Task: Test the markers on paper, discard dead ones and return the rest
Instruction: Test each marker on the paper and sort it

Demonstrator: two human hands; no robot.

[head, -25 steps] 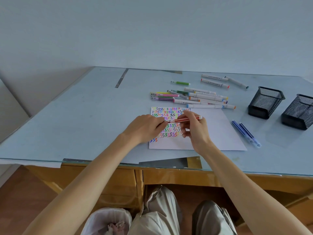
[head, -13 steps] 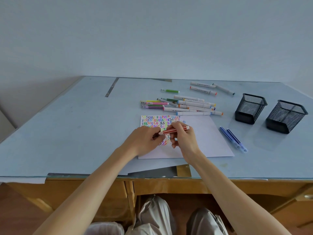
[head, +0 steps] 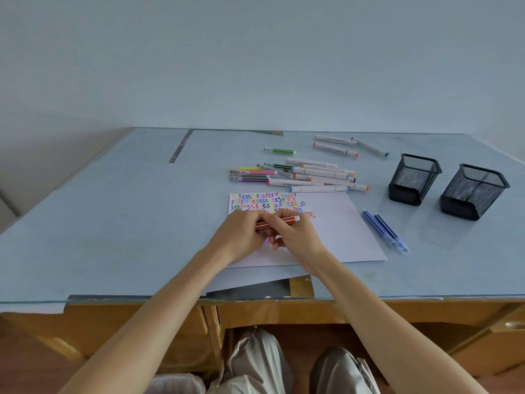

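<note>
Landmark: white paper sheet (head: 335, 237) on desk (head: 113, 223), top-left part full of coloured zigzag marks.

Over sheet's left-centre: left hand (head: 241, 237), fingers curled round left end of red striped marker (head: 279, 222). Marker approx. level, just above sheet, white end pointing right.

Right beside it, touching: right hand (head: 295, 237), thumb & fingers pinching same marker at mid-barrel. Cap on or off – can't tell, left end hidden in fist.

Behind sheet, just past far edge: loose cluster of markers (head: 298, 177), thin striped ones left, fat white ones right. Single green marker (head: 279, 151) further back. Three more white markers (head: 350, 146) beyond, near wall.

Just right of sheet: two blue pens (head: 385, 231) side by side, touching.

Well right of sheet, towards back: two black mesh cups (head: 414, 179), upright, near each other, not touching.
</note>
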